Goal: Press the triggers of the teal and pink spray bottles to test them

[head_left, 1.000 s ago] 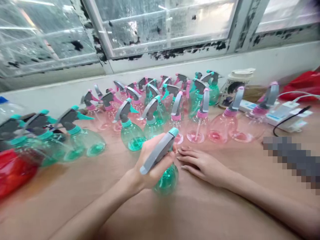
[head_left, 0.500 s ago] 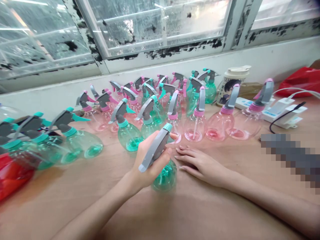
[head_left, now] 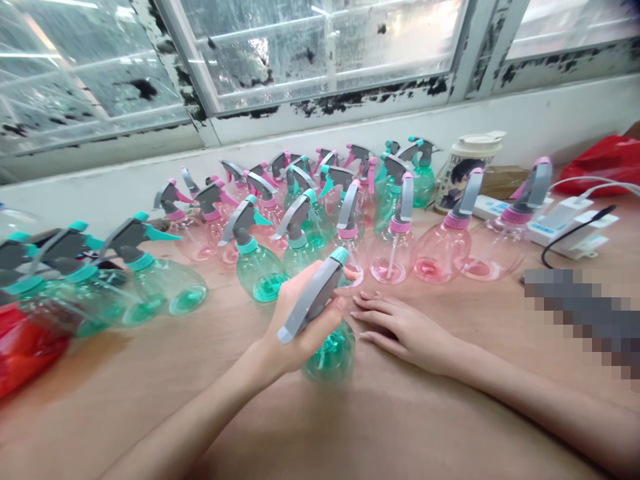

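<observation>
Wrapped round the neck of a green spray bottle [head_left: 331,357], my left hand [head_left: 300,327] is closed beneath its grey trigger head. That head has a teal nozzle pointing away from me; the trigger and neck are hidden by the fingers. My right hand [head_left: 405,330] lies palm down on the wooden table [head_left: 400,427], fingers stretched out, just right of the held bottle and holding nothing. Beyond my hands stand another green spray bottle [head_left: 260,273] and a pink spray bottle [head_left: 390,257].
Several more green and pink spray bottles crowd toward the wall, with a green group [head_left: 185,293] at left. A patterned cup [head_left: 463,177], a white power strip [head_left: 570,230] with cables, red bags [head_left: 600,163] and a pixelated dark patch [head_left: 580,307] are around them.
Almost nothing differs. The view has shifted very slightly; my left hand keeps its grip on the green spray bottle and my right hand stays flat on the table.
</observation>
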Available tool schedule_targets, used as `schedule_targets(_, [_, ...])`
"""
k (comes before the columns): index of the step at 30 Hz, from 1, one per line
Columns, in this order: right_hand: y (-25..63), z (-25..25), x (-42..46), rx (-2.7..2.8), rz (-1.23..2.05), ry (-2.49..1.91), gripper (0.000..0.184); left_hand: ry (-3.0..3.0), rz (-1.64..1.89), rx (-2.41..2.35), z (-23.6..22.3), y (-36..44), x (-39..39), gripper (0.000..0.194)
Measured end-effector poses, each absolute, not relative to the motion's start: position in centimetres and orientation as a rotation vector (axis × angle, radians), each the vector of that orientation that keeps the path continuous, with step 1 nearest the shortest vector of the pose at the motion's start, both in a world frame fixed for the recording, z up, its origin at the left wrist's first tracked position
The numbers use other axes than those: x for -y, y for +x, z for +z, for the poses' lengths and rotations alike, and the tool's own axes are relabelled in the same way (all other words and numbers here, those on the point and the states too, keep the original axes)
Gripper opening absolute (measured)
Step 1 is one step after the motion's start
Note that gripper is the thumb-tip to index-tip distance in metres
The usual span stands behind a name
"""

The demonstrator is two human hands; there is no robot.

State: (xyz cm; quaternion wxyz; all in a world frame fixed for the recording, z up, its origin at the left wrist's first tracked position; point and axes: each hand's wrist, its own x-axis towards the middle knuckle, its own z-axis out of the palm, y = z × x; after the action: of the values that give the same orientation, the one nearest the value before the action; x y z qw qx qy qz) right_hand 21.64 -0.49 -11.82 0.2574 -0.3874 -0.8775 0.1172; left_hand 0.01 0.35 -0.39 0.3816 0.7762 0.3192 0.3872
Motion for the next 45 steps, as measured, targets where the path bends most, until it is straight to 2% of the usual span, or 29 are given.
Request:
schedule_targets(15, [21.6,-12.0,0.5,2.357,0.354,-1.048,0.039,2.106,1.023,-0.934,-0.2,-0.1,-0.1,0.012])
schedule_targets(21, [21.6,-12.0,0.5,2.342,0.361,-1.037,0.038,2.092,1.000,-0.940,0.2,0.0,-0.1,0.017])
schedule_targets(30, [21.7,-11.9,0.5,2.373,0.341,-1.051,0.038,2.095,0.962,-0.947,0.1,0.2,0.1,0.034])
schedule_targets(38, [21.6,-11.7,0.5,2.357,0.346,-1.040,0.037,2.218,1.027,-1.061,-0.7,-0.1,-0.1,0.032])
schedule_targets(45, [21.5,-11.7,0.4,2.368,0.352,-1.030,0.037,2.304,0.939,-1.068,-2.2,-2.3,1.1,0.047])
